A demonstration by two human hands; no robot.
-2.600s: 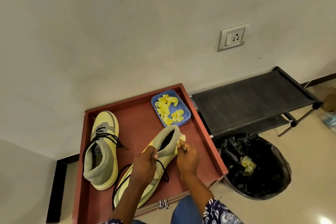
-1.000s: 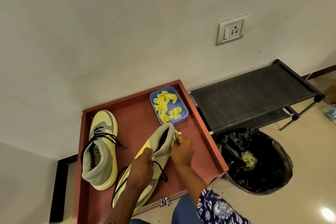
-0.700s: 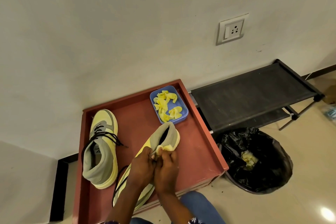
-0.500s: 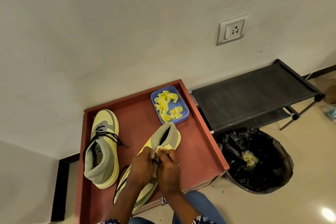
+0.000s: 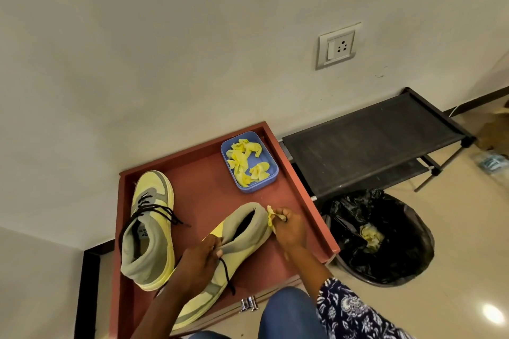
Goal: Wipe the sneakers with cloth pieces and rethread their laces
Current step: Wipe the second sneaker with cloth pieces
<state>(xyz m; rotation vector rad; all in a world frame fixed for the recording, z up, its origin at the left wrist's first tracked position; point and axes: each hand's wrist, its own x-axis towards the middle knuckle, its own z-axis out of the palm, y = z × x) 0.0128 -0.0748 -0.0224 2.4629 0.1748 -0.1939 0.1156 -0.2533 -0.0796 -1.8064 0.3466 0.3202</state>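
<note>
Soft light sneaker (image 5: 220,264) held at the collar by left hand (image 5: 199,261); right hand (image 5: 289,228) fingers pinch limp cloth (image 5: 271,216) there.

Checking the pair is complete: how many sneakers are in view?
2. One sneaker lies flat at the left of the red tray; the other sneaker is tilted up at the tray's front, steadied by the left hand. None looks hidden.

A plain off-white wall (image 5: 170,44) fills the frame's upper half, a switch-and-socket plate (image 5: 337,47) at two o'clock. A black fabric rack (image 5: 369,143) stands against it at three o'clock on glossy beige floor tiles (image 5: 465,250), a light glare at five o'clock.
</note>
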